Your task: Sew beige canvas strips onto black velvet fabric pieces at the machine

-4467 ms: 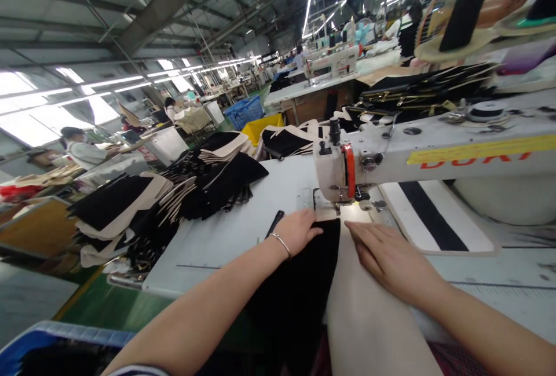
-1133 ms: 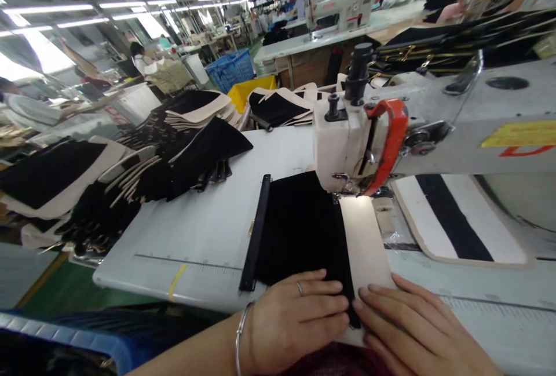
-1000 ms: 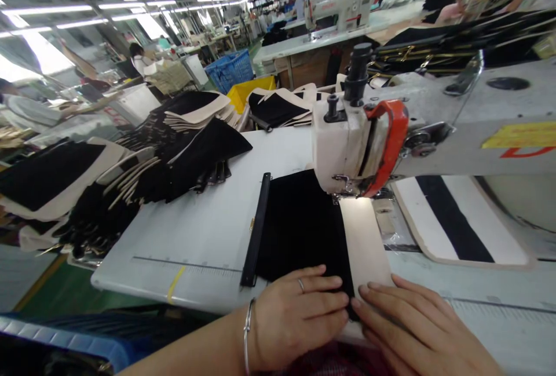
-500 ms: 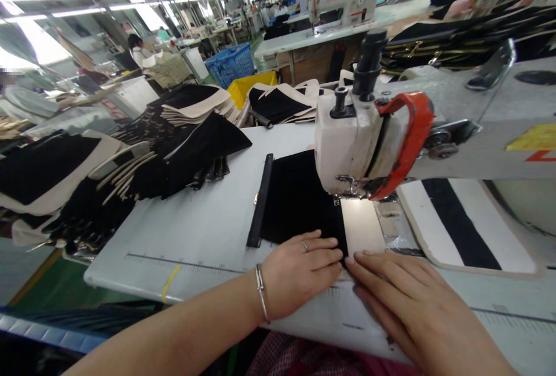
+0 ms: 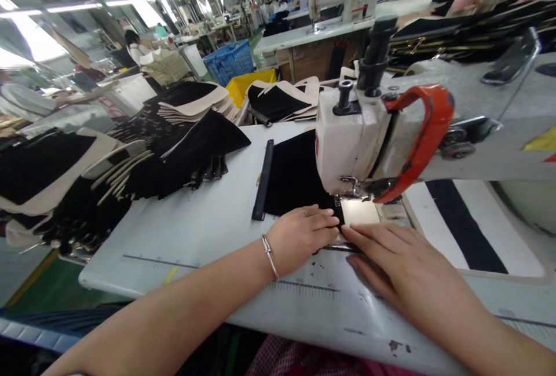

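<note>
A black fabric panel point(image 5: 293, 173) lies on the white sewing table, its right edge under the needle area of a sewing machine point(image 5: 347, 138). Along the panel's left side runs a dark strip point(image 5: 263, 182) with a small metal piece. My left hand point(image 5: 299, 237), with a ring and bracelet, rests flat on the panel's near edge, fingers stretched out. Beside it, my right hand point(image 5: 395, 260) lies with fingers extended over the near end of a pale piece point(image 5: 360, 212) at the panel's right edge. The machine head hides the panel's far right part.
Stacked black-and-beige pieces point(image 5: 47, 161) crowd the table's left side, with a loose black piece point(image 5: 208, 141) near them. A blue basket point(image 5: 229, 63) and a yellow bin point(image 5: 252, 85) stand beyond. A white piece with a black stripe point(image 5: 464, 225) lies right of the needle.
The black panel has slid away from me under the machine head, and both hands have moved forward with it. The view has shifted slightly.
</note>
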Action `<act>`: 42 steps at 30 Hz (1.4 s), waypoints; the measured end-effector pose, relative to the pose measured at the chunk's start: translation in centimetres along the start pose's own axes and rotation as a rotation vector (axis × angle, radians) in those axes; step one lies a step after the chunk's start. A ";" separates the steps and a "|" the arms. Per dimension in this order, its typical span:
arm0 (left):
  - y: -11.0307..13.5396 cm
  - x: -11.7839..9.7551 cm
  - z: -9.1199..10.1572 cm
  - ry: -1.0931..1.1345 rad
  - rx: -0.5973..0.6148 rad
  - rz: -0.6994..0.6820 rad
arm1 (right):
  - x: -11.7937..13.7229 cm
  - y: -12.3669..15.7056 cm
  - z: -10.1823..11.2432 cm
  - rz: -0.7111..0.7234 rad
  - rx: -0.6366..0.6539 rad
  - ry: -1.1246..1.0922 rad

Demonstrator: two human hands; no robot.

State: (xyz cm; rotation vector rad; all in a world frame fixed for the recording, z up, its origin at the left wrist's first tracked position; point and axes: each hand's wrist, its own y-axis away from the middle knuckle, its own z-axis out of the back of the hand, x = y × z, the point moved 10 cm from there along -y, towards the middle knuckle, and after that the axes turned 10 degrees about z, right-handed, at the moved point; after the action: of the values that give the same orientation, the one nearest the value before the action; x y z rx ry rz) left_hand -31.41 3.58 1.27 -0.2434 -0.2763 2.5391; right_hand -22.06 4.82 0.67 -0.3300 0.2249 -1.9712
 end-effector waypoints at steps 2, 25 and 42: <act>-0.5 0.5 -0.1 -0.008 0.005 0.003 | -0.4 -0.5 -0.2 0.009 0.007 0.015; -3.6 5.0 -0.7 0.042 0.021 0.157 | -2.8 -2.0 -1.5 -0.086 0.027 0.063; -3.5 5.0 -0.8 0.034 -0.007 0.169 | -2.5 -2.0 -1.7 -0.081 0.024 0.088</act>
State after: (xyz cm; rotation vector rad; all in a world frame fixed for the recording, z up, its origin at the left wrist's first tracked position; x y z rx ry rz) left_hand -33.53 9.40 0.79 -0.3249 -0.2611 2.6980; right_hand -23.36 7.94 -0.68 -0.2399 0.2471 -2.0688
